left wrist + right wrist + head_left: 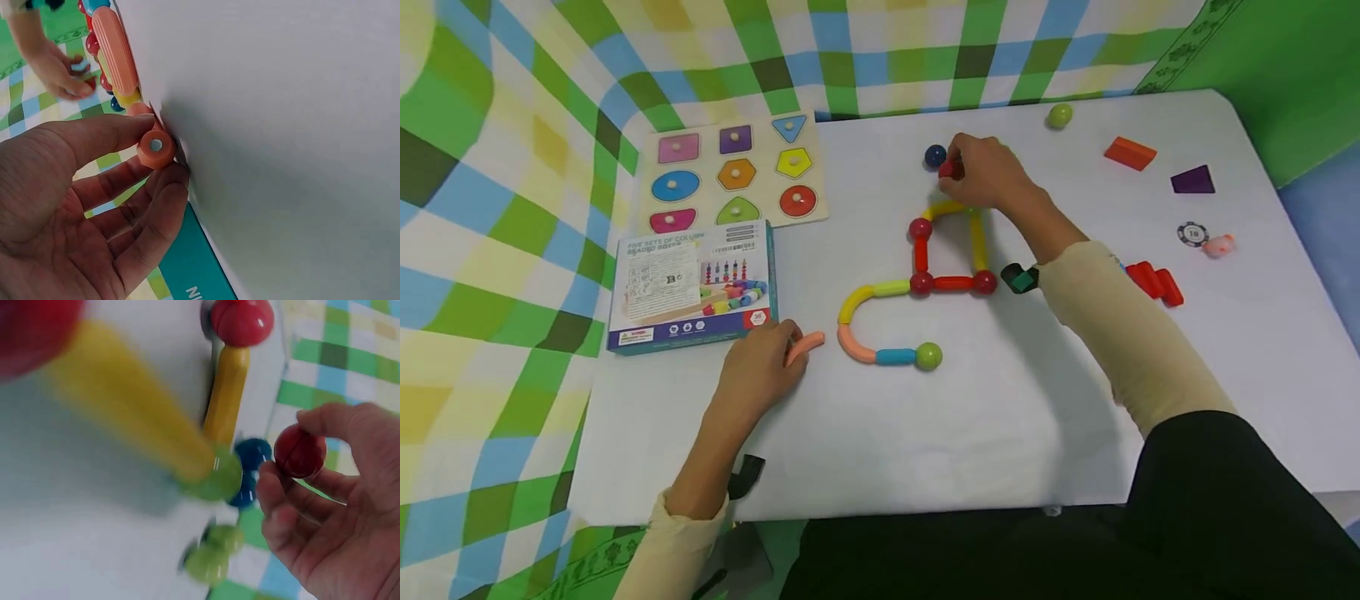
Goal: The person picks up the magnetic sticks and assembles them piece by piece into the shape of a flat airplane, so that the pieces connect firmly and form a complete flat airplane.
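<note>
Btwn R fingers (pixel 273 495); red ball (pixel 300 452)

Left grip (pixel 762 367) set in a pinch: thumb (pixel 103 140) opposing bent fingers (pixel 159 212), palm side showing in the left wrist view. Left forearm (pixel 711 450) runs up and rightward from lower left in the head view, cream cuff (pixel 673 533) short of the wrist. Right grip (pixel 988 171) also pinching, thumb opposite curled fingers, back of it showing in the head view. Right arm angles up-left from lower right; cream sleeve (pixel 1131 333) over forearm, black sleeve (pixel 1202 492) above it. Grips well apart, right reaching farther from torso (pixel 955 554).
</note>
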Action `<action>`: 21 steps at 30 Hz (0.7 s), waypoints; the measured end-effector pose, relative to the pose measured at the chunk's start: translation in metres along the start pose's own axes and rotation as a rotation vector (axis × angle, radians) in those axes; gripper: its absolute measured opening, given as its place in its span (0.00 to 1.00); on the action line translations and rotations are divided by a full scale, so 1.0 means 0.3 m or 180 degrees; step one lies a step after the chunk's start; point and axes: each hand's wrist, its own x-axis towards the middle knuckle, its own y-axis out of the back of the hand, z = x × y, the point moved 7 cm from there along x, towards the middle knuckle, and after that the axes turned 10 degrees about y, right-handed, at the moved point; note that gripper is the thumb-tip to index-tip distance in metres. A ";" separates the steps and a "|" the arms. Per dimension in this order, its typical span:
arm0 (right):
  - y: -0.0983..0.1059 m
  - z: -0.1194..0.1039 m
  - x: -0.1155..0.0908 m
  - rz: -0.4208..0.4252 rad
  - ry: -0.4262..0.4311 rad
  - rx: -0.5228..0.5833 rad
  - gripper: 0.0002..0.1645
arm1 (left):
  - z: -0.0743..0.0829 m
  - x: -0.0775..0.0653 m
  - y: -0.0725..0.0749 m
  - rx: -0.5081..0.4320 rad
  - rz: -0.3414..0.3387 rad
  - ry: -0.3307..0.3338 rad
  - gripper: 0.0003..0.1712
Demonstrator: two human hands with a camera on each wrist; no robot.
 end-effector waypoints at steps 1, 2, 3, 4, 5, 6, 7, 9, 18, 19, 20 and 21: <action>0.003 0.028 -0.036 -0.0022 -0.0076 0.0054 0.30 | 0.000 -0.005 -0.005 -0.0017 0.0002 0.0000 0.15; 0.005 0.058 -0.078 -0.0037 -0.0141 0.0103 0.30 | -0.001 -0.009 -0.010 -0.0021 0.0019 -0.0006 0.15; 0.007 0.088 -0.124 -0.0056 -0.0205 0.0160 0.30 | -0.002 -0.014 -0.012 -0.0031 0.0034 -0.0014 0.15; 0.009 0.119 -0.175 -0.0082 -0.0272 0.0200 0.29 | -0.003 -0.018 -0.013 -0.0027 0.0059 -0.0027 0.15; 0.010 0.149 -0.229 -0.0116 -0.0333 0.0227 0.28 | -0.003 -0.022 -0.013 -0.0026 0.0078 -0.0047 0.15; 0.009 0.178 -0.285 -0.0140 -0.0373 0.0246 0.28 | -0.003 -0.025 -0.013 -0.0012 0.0101 -0.0066 0.15; 0.006 0.204 -0.342 -0.0165 -0.0399 0.0249 0.26 | -0.002 -0.027 -0.013 -0.0006 0.0106 -0.0085 0.15; -0.008 0.243 -0.449 -0.0191 -0.0377 0.0236 0.23 | 0.000 -0.029 -0.013 0.0005 0.0091 -0.0130 0.15; -0.106 0.267 -0.661 0.0062 -0.0215 -0.0055 0.23 | 0.020 -0.015 -0.019 -0.0034 0.0037 -0.0237 0.15; -0.114 0.265 -0.661 0.0088 -0.0212 -0.0080 0.23 | 0.020 -0.015 -0.019 -0.0037 0.0049 -0.0242 0.15; -0.122 0.262 -0.659 0.0095 -0.0205 -0.0103 0.24 | 0.020 -0.015 -0.020 -0.0039 0.0057 -0.0243 0.15; -0.129 0.261 -0.657 0.0088 -0.0204 -0.0125 0.25 | 0.021 -0.016 -0.020 -0.0038 0.0061 -0.0241 0.16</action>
